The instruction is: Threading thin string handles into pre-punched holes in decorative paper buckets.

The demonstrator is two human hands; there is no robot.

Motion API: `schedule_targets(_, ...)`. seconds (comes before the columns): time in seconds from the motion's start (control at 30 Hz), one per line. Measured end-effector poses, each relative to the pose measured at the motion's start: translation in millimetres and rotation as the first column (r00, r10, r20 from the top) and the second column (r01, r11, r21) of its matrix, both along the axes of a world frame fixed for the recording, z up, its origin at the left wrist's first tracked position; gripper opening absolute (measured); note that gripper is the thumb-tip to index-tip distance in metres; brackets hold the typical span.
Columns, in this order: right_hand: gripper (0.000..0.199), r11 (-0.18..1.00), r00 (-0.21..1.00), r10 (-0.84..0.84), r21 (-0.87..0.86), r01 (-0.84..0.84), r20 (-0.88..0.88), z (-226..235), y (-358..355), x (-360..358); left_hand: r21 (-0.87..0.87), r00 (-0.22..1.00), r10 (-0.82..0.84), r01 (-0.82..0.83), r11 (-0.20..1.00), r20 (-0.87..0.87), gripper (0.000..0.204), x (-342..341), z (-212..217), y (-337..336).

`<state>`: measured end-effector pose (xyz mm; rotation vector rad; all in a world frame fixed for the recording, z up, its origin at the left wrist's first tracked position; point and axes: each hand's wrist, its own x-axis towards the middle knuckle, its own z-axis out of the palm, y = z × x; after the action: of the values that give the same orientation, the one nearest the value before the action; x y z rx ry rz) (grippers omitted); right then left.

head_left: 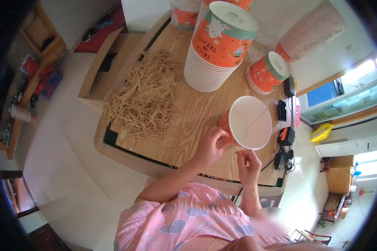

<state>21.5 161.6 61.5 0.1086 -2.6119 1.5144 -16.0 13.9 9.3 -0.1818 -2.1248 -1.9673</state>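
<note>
An orange paper bucket (249,122) with a white inside lies tilted at the near edge of the wooden table (197,108), its mouth facing me. My left hand (211,144) grips the bucket's near rim and side. My right hand (248,161) pinches a thin tan string (255,121) that runs up across the bucket's mouth. A large heap of tan string pieces (144,98) lies on the table to the left.
A tall stack of orange buckets (220,44) stands at the table's middle, a shorter stack (267,73) lies to its right, and more stacks sit behind. Black chargers and cables (285,138) lie at the right edge. A cardboard box (107,69) stands at the left.
</note>
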Motion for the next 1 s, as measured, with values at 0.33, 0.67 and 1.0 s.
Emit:
schedule_targets(0.33, 0.005, 0.999, 1.0, 0.011, 0.052, -0.01, -0.021, 13.3, -7.2, 3.1, -0.126, 0.98, 0.072, -0.096, 0.987, -0.184, 0.017, -0.9, 3.4, 1.7)
schedule_targets(0.67, 0.003, 0.985, 0.987, 0.142, 0.111, -0.133, -0.08, 15.4, -7.7, 2.3, -0.046, 0.984, 0.092, -0.1, 0.994, -0.151, 0.018, -4.1, -5.6, 5.8)
schedule_targets(1.0, 0.006, 0.993, 0.993, 0.081, 0.091, -0.073, -0.087, 20.1, -9.6, -3.2, -0.137, 0.971, -0.027, -0.006, 0.991, -0.238, 0.036, -3.8, 9.5, -2.9)
